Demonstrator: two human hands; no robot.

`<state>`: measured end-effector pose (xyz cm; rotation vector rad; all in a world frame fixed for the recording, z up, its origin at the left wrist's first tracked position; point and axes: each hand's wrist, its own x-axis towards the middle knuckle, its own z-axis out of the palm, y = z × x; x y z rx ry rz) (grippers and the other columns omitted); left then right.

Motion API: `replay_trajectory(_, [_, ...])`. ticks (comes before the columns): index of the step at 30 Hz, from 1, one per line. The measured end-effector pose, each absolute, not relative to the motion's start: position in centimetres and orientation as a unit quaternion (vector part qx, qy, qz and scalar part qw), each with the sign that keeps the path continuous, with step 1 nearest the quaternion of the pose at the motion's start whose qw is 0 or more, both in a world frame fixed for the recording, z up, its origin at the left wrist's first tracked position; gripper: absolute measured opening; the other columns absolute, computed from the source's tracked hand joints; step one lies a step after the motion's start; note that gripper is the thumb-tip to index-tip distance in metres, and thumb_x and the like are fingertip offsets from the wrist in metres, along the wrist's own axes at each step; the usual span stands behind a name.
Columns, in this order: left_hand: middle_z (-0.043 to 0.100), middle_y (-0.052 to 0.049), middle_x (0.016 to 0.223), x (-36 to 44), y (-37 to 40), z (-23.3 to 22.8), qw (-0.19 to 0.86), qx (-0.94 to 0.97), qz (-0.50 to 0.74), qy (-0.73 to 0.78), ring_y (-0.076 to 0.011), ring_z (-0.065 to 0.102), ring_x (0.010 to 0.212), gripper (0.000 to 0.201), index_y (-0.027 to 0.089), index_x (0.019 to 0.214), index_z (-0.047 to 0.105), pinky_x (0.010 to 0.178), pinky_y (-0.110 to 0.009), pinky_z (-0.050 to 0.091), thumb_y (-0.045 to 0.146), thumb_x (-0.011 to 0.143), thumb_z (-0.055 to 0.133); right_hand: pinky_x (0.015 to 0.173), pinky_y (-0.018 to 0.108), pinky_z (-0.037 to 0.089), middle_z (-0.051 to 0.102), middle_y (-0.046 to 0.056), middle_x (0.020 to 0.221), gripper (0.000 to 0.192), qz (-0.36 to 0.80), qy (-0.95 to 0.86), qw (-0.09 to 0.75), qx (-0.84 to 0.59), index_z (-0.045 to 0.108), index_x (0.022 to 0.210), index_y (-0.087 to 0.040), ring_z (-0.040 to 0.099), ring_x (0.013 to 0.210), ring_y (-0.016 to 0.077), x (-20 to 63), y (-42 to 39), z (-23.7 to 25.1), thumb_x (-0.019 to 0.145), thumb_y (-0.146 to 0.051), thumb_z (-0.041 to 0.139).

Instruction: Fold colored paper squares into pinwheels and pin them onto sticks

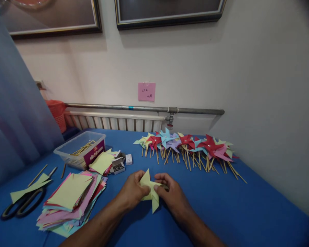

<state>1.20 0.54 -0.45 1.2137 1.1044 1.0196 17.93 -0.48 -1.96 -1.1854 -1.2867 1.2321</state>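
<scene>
On our blue table (242, 206) we have black-handled metal scissors (27, 197) at the left, a thick stack of multicoloured paper squares (70, 190) to their right, and a clear rectangular plastic tub (94, 154) behind that stack with thin wooden sticks (83, 148) inside. To the tub's right we find small white cardboard boxes (129, 159) and, farther right along the back, a row of multicoloured paper pinwheels (186, 141), with one pale-yellow paper pinwheel (152, 195) nearer us.

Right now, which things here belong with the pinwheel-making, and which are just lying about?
Likely belonging: yellow pinwheel, paper stack, scissors, sticks, small boxes, other pinwheels.

Likely just about: red basket, blue curtain, framed pictures.
</scene>
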Motion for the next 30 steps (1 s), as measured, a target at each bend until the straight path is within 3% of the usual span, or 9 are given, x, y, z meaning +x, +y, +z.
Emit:
replay_trajectory(6, [0.053, 0.006, 0.066, 1.0, 0.0, 0.1, 0.528, 0.583, 0.390, 0.479, -0.0086, 0.044, 0.056, 0.023, 0.016, 0.082, 0.060, 0.052, -0.021, 0.033, 0.008, 0.061, 0.056, 0.076, 0.032, 0.049, 0.076, 0.005, 0.096, 0.029, 0.383, -0.645, 0.406, -0.523, 0.073, 0.104, -0.023, 0.069, 0.089, 0.0243, 18.2, -1.2, -0.9, 0.076, -0.020, 0.067])
replay_trajectory(12, [0.054, 0.006, 0.071, 0.8, -0.1, 0.3, 0.524, 0.615, 0.366, 0.463, -0.0096, 0.045, 0.061, 0.023, 0.016, 0.086, 0.062, 0.056, -0.022, 0.034, 0.009, 0.064, 0.059, 0.062, 0.026, 0.044, 0.070, -0.001, 0.082, 0.033, 0.430, -0.648, 0.381, -0.500, 0.068, 0.107, -0.021, 0.063, 0.069, 0.0162, 18.1, -1.3, -0.5, 0.075, -0.015, 0.062])
replay_trajectory(17, [0.063, 0.002, 0.074, 0.9, 0.2, 0.1, 0.567, 0.553, 0.419, 0.443, -0.0117, 0.052, 0.064, 0.030, 0.015, 0.089, 0.066, 0.060, -0.023, 0.040, 0.018, 0.061, 0.075, 0.055, 0.025, 0.042, 0.063, -0.005, 0.071, 0.035, 0.475, -0.589, 0.432, -0.492, 0.065, 0.108, -0.020, 0.058, 0.059, 0.0143, 17.4, -0.7, -1.9, 0.073, -0.023, 0.064])
replay_trajectory(23, [0.072, -0.005, 0.077, 1.0, 0.5, -0.4, 0.626, 0.421, 0.517, 0.404, -0.0141, 0.061, 0.066, 0.043, 0.011, 0.093, 0.070, 0.065, -0.025, 0.046, 0.040, 0.066, 0.086, 0.060, 0.028, 0.049, 0.071, -0.001, 0.075, 0.033, 0.531, -0.467, 0.533, -0.465, 0.062, 0.099, -0.021, 0.067, 0.065, 0.0194, 17.0, -0.1, -3.5, 0.068, -0.030, 0.070])
replay_trajectory(30, [0.079, -0.009, 0.089, 2.9, 0.1, -1.4, 0.635, 0.412, 0.531, 0.381, -0.0203, 0.070, 0.076, 0.056, 0.011, 0.101, 0.072, 0.070, -0.028, 0.053, 0.021, 0.049, 0.091, 0.067, 0.031, 0.053, 0.078, 0.003, 0.083, 0.036, 0.537, -0.411, 0.576, -0.459, 0.062, 0.095, -0.021, 0.072, 0.072, 0.0230, 16.6, -0.6, -2.7, 0.065, -0.033, 0.077])
